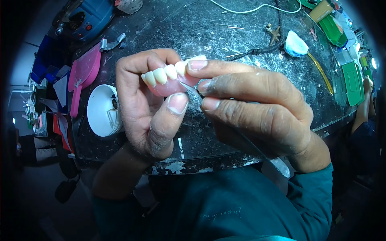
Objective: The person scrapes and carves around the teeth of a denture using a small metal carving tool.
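Observation:
A denture (161, 82) with cream teeth on a pink base is gripped by my left hand (146, 108), whose thumb presses on the base from the front and whose curled fingers support it behind. My right hand (249, 108) holds a slim metal hand tool (277, 164) between thumb and fingers; its pointed blade rests at the pink base below the teeth. The tool's flattened far end sticks out below my hand. My right index fingertip lies against the teeth at the denture's right end.
On the scuffed dark bench (181, 36) are a white bowl (98, 110), pink dustpan (82, 68), blue machine (86, 20), white lump (296, 42), yellow strip (321, 70), brass-coloured piece (274, 34), cables and green trays (348, 84). Other people's limbs (364, 108) show at both sides.

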Action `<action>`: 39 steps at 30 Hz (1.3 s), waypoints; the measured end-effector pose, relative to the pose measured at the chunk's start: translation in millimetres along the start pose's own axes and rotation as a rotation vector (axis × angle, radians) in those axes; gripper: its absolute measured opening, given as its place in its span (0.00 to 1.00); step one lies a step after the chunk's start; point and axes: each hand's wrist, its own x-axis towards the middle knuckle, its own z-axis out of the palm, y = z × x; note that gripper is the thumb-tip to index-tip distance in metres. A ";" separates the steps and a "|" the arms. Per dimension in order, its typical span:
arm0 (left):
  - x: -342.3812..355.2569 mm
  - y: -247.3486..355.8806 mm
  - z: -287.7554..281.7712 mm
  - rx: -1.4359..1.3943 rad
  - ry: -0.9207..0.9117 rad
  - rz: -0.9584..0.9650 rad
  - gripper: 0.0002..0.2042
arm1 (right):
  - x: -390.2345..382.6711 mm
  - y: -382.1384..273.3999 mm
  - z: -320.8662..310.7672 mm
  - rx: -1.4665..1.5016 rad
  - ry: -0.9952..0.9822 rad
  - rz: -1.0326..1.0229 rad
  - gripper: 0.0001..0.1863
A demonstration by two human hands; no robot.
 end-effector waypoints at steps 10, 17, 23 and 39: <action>-2.6 -4.9 1.4 -0.122 -0.003 0.021 0.22 | 0.4 -4.8 0.9 0.023 0.025 0.020 0.18; -0.9 -2.8 5.1 -0.234 -0.026 -0.025 0.22 | -0.6 -5.5 3.3 0.004 0.049 0.054 0.18; -3.2 -4.4 3.6 -0.261 0.001 -0.068 0.23 | -1.5 -3.6 6.2 0.015 0.071 0.042 0.18; -2.6 -6.6 3.9 -0.312 -0.002 -0.046 0.22 | 0.1 -12.1 10.2 0.042 0.140 0.133 0.18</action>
